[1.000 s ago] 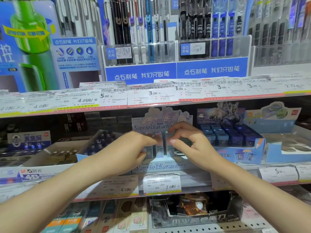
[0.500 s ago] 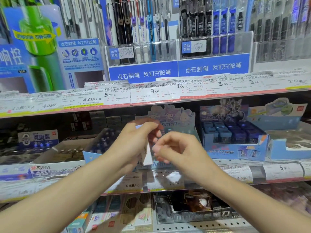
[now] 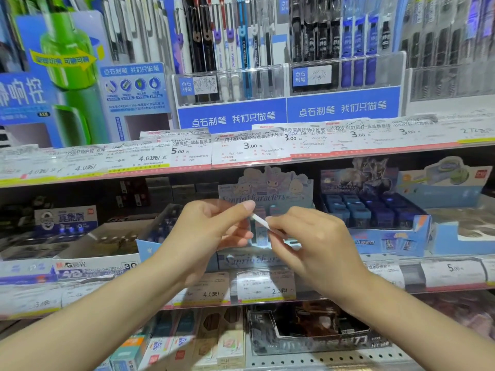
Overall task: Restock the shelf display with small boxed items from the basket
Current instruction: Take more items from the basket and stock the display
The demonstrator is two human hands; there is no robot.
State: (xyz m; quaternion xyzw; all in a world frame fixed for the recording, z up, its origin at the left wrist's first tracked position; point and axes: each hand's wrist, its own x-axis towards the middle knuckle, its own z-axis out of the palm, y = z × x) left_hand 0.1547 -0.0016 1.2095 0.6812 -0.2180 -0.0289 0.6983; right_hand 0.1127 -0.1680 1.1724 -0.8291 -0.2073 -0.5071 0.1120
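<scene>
there, small box (image 3: 260, 221) between both hands, long axis tilted down-right

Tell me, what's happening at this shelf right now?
A person is restocking a stationery shelf. Both hands, left hand and right hand, hold a small pale boxed item together in front of the pastel cartoon-character cardboard display tray on the middle shelf. The item isn't yet in the tray.

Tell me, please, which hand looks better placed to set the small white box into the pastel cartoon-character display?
Probably the right hand: its fingertips pinch the small white box directly before the pastel cartoon-character display carton. The left hand only touches the box's upper end.
</scene>
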